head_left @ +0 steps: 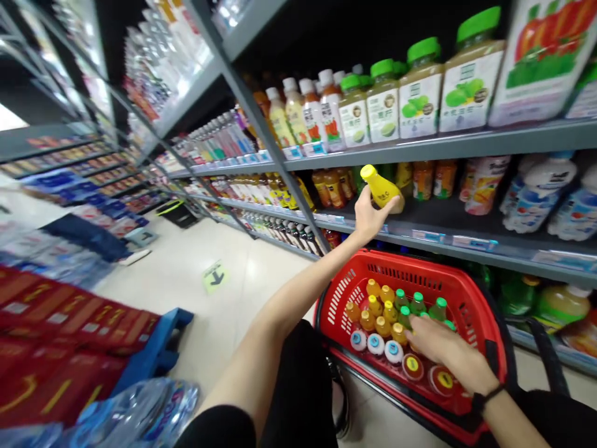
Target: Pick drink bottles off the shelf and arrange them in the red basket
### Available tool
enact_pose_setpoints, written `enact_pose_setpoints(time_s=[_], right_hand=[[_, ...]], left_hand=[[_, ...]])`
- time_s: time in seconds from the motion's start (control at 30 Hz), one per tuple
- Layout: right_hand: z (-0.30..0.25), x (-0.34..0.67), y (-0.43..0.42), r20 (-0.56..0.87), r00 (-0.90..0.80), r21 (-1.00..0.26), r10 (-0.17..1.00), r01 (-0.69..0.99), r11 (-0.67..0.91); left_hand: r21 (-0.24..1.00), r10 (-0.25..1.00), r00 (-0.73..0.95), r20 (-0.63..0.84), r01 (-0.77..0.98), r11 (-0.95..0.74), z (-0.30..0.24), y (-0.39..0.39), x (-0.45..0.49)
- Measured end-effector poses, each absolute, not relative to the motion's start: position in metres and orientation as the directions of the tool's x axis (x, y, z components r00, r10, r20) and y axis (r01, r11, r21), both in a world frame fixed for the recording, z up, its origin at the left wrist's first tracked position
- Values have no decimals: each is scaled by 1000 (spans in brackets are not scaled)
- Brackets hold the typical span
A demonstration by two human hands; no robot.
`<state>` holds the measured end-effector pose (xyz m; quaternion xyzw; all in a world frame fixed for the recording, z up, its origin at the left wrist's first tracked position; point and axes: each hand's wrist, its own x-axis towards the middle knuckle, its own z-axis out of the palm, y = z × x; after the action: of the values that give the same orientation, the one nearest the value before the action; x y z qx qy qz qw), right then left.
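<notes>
My left hand [370, 214] is closed around a yellow drink bottle [385, 191] with a yellow cap, tilted at the front of the middle shelf. Below it stands a red shopping basket [342, 272] holding rows of upright small bottles. Among them are orange drinks with yellow caps [383, 326], green bottles [418, 301], white-capped bottles [375, 343] and red-brown bottles [412, 366]. My right hand [431, 341] reaches over the basket's right part, close to the orange and green bottles. Motion blurs its fingers, and whether they grip a bottle is unclear.
A shelf [433, 148] of green-capped juice bottles [420, 90] runs above my left hand. Pepsi bottles [536, 193] stand on the middle shelf at right. Left of the tiled aisle [242, 274] are red boxes [69, 348] on a blue pallet [158, 342]. A person's leg [88, 239] shows farther back.
</notes>
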<state>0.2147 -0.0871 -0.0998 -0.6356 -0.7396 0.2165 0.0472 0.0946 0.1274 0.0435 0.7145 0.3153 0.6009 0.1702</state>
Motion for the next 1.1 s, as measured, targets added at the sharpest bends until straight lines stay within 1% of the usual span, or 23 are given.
enact_pose_setpoints(time_s=[0.07,0.1,0.13,0.17,0.2,0.23,0.27,0.3,0.33,0.37,0.4,0.43,0.47,0.53,0.67,0.73,0.9,0.97,1.1], right_hand=[[-87,218,-86,-197,-164,-342,967,935,89],[-82,219,-86,-167,-125,-354,978,933,59],[-77,220,-86,-102,-98,-409,990,911,48],[-74,220,-86,-26,-45,-510,999,860,26],[-72,218,-87,31,33,-648,999,762,-5],[-70,216,-89,46,98,-800,994,599,-22],[-69,211,-91,13,145,-921,989,386,-44],[-68,205,-93,-52,149,-986,987,150,-75],[-66,198,-96,-116,110,-992,987,-71,-109],[-64,189,-99,-165,47,-958,985,-247,-148],[-62,180,-102,-187,-18,-914,982,-364,-181],[-60,171,-105,-179,-66,-880,982,-436,-189],[-59,163,-107,-156,-116,-860,981,-473,-193],[-56,149,-110,-118,-191,-850,974,-487,-199],[-60,140,-111,-67,-167,-856,984,-497,-142],[-64,142,-113,-74,-166,-854,983,-498,-148],[-67,147,-119,-145,-182,-847,973,-486,-217],[-64,147,-119,-159,-204,-837,966,-492,-242],[-60,148,-119,-163,-243,-782,956,-559,-276]], left_hand=[[677,683,39,729,105,-728,48,100,76],[716,716,37,697,32,-698,48,85,67],[757,755,48,654,-47,-652,48,71,58],[799,796,85,599,-126,-588,45,56,49],[841,835,129,534,-184,-509,41,43,41],[877,869,168,465,-222,-427,36,30,34],[905,894,205,399,-246,-348,29,19,28],[926,911,237,336,-259,-275,23,9,23],[942,921,270,280,-264,-209,16,0,19],[952,923,305,234,-262,-155,10,-7,15],[959,919,339,202,-257,-117,4,-12,11],[964,910,371,185,-249,-94,0,-16,8],[967,901,396,180,-239,-88,-3,-19,5],[970,887,418,195,-215,-112,-7,-22,1],[973,870,437,229,-102,-205,-3,-28,-5],[969,865,444,233,-34,-243,1,-33,-6],[938,867,431,249,115,-326,7,-42,-5],[940,862,441,251,100,-325,8,-43,-4],[958,812,513,278,-92,-270,11,-47,-2]])
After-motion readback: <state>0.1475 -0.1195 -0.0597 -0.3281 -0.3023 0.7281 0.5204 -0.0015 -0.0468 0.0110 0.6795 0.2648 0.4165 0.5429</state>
